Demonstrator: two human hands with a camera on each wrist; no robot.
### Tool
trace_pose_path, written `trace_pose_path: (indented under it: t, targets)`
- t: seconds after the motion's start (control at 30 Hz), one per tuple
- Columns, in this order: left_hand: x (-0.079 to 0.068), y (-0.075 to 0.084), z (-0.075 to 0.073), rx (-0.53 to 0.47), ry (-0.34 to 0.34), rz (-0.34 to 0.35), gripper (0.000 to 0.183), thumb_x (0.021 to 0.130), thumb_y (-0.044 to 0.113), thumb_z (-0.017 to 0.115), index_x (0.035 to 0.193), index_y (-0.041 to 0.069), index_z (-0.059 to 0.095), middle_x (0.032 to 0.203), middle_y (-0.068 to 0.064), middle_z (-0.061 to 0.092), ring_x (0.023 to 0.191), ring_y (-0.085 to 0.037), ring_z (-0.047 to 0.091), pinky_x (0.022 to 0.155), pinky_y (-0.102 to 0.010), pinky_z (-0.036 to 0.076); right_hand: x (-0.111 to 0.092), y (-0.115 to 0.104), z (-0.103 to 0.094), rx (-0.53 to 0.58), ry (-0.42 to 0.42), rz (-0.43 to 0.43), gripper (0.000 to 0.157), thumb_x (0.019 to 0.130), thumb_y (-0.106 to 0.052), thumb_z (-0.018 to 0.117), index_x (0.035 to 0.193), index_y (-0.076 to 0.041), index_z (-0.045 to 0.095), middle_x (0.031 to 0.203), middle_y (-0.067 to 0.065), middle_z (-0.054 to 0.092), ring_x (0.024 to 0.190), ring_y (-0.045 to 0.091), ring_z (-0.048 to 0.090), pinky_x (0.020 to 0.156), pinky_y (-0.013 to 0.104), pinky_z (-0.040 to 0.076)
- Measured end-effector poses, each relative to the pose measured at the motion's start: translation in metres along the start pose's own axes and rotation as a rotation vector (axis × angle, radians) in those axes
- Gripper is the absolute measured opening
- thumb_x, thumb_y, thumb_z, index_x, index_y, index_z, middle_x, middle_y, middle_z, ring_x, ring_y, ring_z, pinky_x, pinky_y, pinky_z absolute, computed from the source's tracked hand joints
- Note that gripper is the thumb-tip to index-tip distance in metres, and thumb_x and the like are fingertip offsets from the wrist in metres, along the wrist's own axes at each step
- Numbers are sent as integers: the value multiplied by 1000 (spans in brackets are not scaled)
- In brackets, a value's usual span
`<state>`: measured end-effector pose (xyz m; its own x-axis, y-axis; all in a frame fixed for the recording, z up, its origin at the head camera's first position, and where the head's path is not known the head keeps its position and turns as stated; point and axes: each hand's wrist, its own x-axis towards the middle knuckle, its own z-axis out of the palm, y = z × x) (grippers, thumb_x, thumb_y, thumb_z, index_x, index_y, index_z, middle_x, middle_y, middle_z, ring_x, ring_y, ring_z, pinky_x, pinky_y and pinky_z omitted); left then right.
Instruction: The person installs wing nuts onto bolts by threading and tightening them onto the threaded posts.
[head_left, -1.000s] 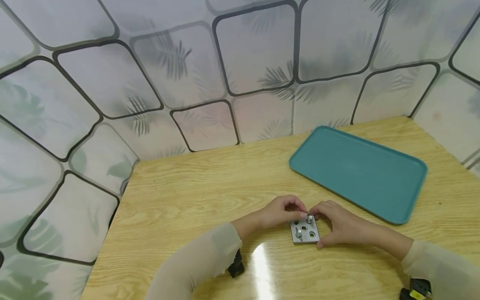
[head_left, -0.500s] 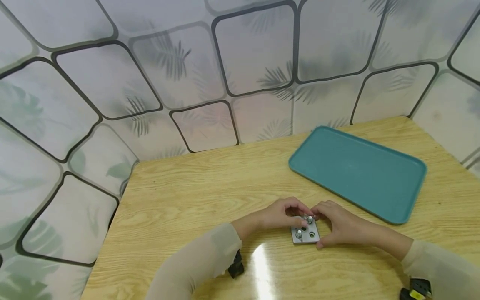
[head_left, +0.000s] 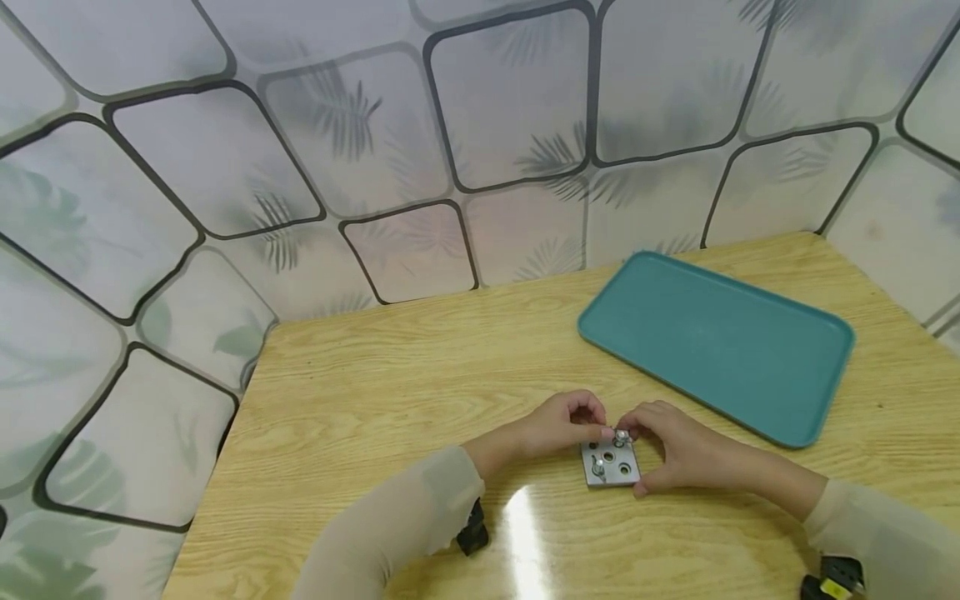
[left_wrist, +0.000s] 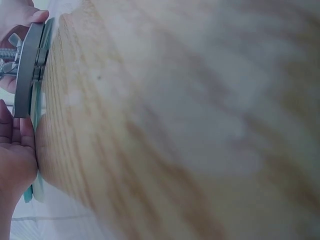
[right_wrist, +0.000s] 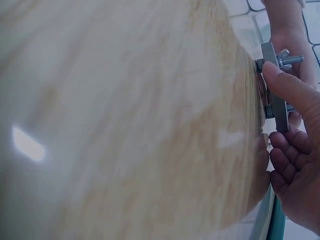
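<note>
A small square metal plate [head_left: 611, 477] with several holes lies near the table's front, bolts passing through it. One wing nut [head_left: 622, 438] sits on the bolt at its far corner; another wing nut [head_left: 597, 469] is at the near left. My left hand [head_left: 551, 427] has thumb and index finger at the far wing nut, seeming to pinch it; the exact contact is too small to see. With my right hand [head_left: 678, 450], I grip the plate's right side, thumb at the near corner. The right wrist view shows the plate [right_wrist: 281, 107] edge-on, bolt heads underneath and a threaded bolt [right_wrist: 295, 59] sticking out.
A teal tray [head_left: 720, 342] lies beyond my right hand on the wooden table [head_left: 390, 383]. A patterned curtain or wall covering [head_left: 517, 100] rises behind the table's back edge. Dark wrist devices sit below both sleeves.
My left fingers and thumb moved forward over the far wing nut, then drew back to its left side. The wing nut looks turned slightly. My right hand and the plate stayed still.
</note>
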<state>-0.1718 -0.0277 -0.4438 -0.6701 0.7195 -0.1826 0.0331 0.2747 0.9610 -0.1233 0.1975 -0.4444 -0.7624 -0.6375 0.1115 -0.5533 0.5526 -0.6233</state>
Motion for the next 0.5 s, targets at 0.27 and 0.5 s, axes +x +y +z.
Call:
trace_pose_path:
  t: [0.27, 0.5]
  targets:
    - [0, -1, 0, 6, -19, 16, 15, 89, 10, 65, 101, 1, 62, 96, 0, 63, 83, 0, 55, 75, -15, 45, 0, 0, 0, -10, 3, -2, 66, 65, -47, 83, 111, -8, 58, 103, -3, 57, 92, 11, 49, 78, 29, 44]
    - [-1, -2, -3, 46, -115, 76, 30, 86, 6, 68, 116, 3, 61, 113, -4, 60, 96, 3, 52, 89, -17, 43, 1, 0, -1, -23, -7, 12, 70, 64, -48, 83, 113, -5, 57, 101, -4, 56, 92, 11, 48, 77, 30, 44]
